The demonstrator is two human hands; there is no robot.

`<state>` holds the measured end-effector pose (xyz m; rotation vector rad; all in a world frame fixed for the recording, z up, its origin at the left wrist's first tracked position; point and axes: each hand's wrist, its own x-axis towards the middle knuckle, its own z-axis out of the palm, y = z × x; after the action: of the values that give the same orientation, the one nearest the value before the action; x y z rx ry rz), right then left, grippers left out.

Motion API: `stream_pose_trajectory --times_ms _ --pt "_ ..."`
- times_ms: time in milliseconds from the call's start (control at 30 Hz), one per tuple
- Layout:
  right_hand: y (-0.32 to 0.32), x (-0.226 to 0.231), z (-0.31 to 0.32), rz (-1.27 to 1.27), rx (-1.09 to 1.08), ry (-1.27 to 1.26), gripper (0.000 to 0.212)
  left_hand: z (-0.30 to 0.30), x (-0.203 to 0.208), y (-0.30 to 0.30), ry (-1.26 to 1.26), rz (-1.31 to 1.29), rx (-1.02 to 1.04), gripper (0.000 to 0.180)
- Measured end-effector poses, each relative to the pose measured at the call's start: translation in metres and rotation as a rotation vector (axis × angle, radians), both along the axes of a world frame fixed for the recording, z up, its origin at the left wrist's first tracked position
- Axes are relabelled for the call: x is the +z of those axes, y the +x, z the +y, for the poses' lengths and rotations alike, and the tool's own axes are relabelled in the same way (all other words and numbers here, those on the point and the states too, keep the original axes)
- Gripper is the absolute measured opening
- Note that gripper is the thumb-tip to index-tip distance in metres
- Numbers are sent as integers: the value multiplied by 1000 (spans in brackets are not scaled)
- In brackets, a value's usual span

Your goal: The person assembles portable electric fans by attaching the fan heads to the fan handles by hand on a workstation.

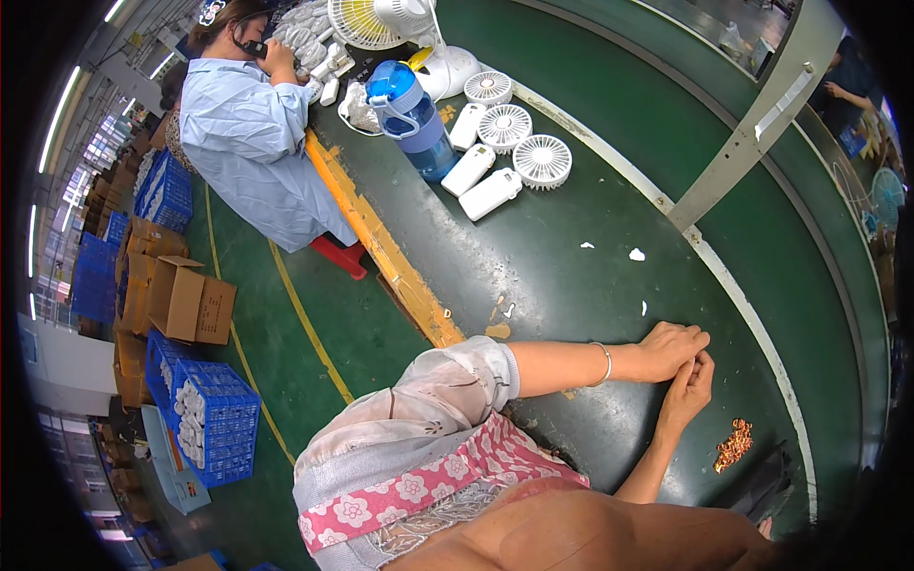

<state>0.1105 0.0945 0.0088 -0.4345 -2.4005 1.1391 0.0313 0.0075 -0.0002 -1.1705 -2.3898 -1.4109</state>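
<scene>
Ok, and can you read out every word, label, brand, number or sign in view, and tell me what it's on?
Nothing here reads clearly enough to quote.
Cardboard box: dark print on it, too small to read.
Bottle: no legible text.
Small fans: no legible text.
</scene>
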Motion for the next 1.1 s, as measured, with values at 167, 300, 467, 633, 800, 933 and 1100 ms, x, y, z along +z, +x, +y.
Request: stream_pose_trajectory --times_ms 167,300,467,633,800,933,1100 --pt "0 -1 0 40 10 -12 16 1 1 1 -23 -12 1 22" --pt "0 -1 0 27 -3 -19 17 0 0 0 -13 0 1 22" --pt "1 0 -2 17 -17 -65 18 0 1 1 -4 9 10 22" --pt "1 -3 1 18 -1 -9 17 0 0 1 2 6 -3 22" --pt "0 1 -1 23 1 -16 17 1 -1 0 -7 3 -8 22" --pt "-1 2 -1 10 -6 -11 17 1 -1 -1 -14 8 -3 23" --pt "0 0 1 19 -4 -14 17 2 1 0 -25 -4 -5 24"
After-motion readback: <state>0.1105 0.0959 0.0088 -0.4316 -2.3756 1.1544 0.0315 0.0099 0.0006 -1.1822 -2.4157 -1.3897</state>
